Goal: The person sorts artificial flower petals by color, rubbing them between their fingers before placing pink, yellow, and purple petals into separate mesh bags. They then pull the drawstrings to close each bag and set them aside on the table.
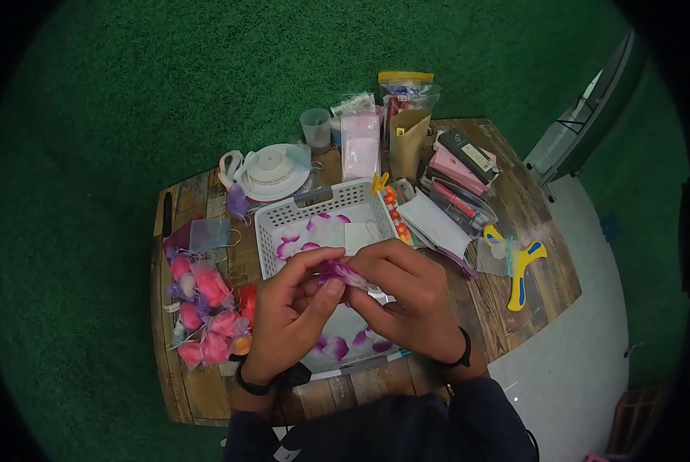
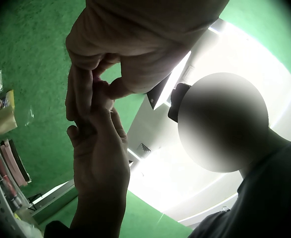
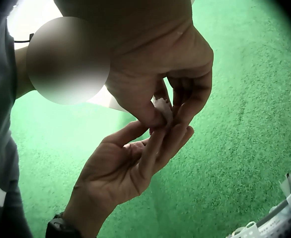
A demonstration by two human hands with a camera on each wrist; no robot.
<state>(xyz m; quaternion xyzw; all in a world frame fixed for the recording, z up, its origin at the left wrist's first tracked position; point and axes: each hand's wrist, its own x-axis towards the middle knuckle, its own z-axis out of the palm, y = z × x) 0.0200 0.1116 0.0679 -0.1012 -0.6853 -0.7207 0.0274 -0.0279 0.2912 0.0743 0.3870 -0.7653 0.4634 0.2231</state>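
Over a white perforated plastic basket [image 1: 263,245], both hands meet at a small bunch of purple-and-white artificial petals [image 1: 337,271]. My left hand [image 1: 293,302] pinches the bunch between thumb and fingers. From the other side, my right hand [image 1: 408,296] grips it with thumb and bent fingertips. The right wrist view shows a pale edge of the petals [image 3: 163,107] between the fingers; the rest is covered by them. Loose petals [image 1: 332,346] of the same colours lie on the basket floor, near a white square card [image 1: 355,237].
Left of the basket lie several small pink and purple pouches [image 1: 212,283]. Behind it are a ribbon roll [image 1: 272,171], a plastic cup [image 1: 316,129] and a brown paper bag [image 1: 408,142]. Boxes [image 1: 462,165] and a yellow-and-blue Y-shaped tool [image 1: 520,277] lie on the right.
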